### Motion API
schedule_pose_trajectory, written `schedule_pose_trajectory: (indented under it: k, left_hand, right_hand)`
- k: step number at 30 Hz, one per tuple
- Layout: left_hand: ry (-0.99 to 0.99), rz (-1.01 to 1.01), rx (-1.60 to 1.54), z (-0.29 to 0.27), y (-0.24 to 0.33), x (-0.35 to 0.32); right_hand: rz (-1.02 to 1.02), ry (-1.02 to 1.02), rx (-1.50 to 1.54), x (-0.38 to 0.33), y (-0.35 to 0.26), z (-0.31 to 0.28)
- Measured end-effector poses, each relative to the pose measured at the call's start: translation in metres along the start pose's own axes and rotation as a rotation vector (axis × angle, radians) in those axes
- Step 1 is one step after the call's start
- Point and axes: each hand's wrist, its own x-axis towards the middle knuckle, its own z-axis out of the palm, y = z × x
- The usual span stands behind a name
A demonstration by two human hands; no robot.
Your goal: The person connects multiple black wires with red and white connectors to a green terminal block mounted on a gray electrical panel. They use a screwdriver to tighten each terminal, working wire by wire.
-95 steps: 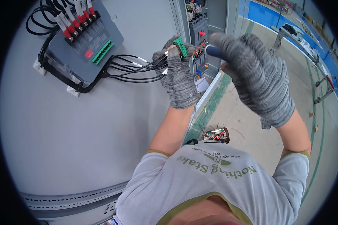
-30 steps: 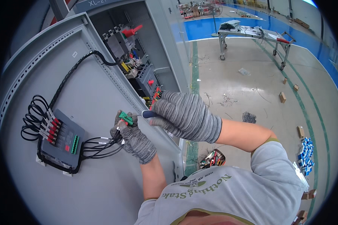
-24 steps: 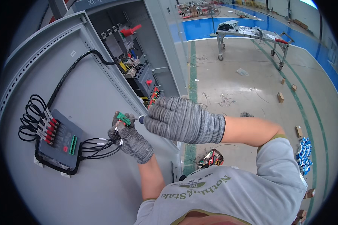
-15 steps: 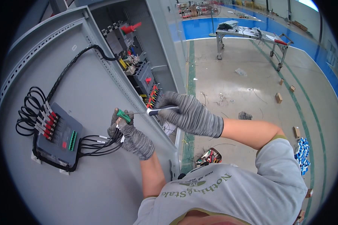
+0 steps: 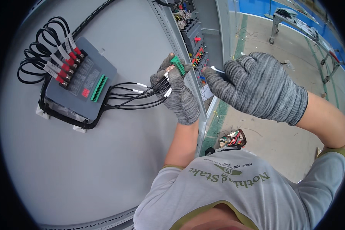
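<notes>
In a grey striped glove, my left hand (image 5: 180,97) pinches a green terminal plug (image 5: 177,66) with several black wires (image 5: 130,96) running into it. My right hand (image 5: 258,88), gloved the same way, is closed round a screwdriver (image 5: 217,69). Its thin shaft reaches left to the plug; the tip's exact seat is too small to make out. The wires lead back to a dark grey meter box (image 5: 84,78) on the grey panel. A green socket strip (image 5: 99,88) sits on the box's face, and red-sleeved terminals (image 5: 70,61) line its upper left side.
The grey door panel (image 5: 142,165) fills the left. Beyond its perforated edge, an open cabinet holds a breaker with a red switch (image 5: 197,39). A tool bag (image 5: 232,138) stands on the floor near my body. A wheeled metal table (image 5: 295,25) is at far right.
The view has shifted left and closer, so the meter box and both hands appear larger and further right. The screwdriver stays against the plug, and both hands keep their hold.
</notes>
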Motion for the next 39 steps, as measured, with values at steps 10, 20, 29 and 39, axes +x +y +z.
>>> schedule_pose_trajectory:
  k: [10,20,29,39]
  left_hand:
    - [-0.075,-0.036,-0.031,-0.015,-0.009,0.011]
    - [0.04,-0.027,-0.049,-0.012,-0.012,0.009]
    - [-0.076,-0.03,-0.031,-0.003,-0.002,0.007]
    - [-0.087,-0.106,0.056,-0.011,0.001,0.007]
  right_hand:
    - [0.833,-0.09,1.566,0.003,0.011,0.008]
    - [0.16,0.152,0.262,0.0,-0.002,0.006]
    - [0.339,0.356,0.889,0.008,0.003,0.029]
    - [0.245,-0.145,0.427,0.011,-0.004,0.008]
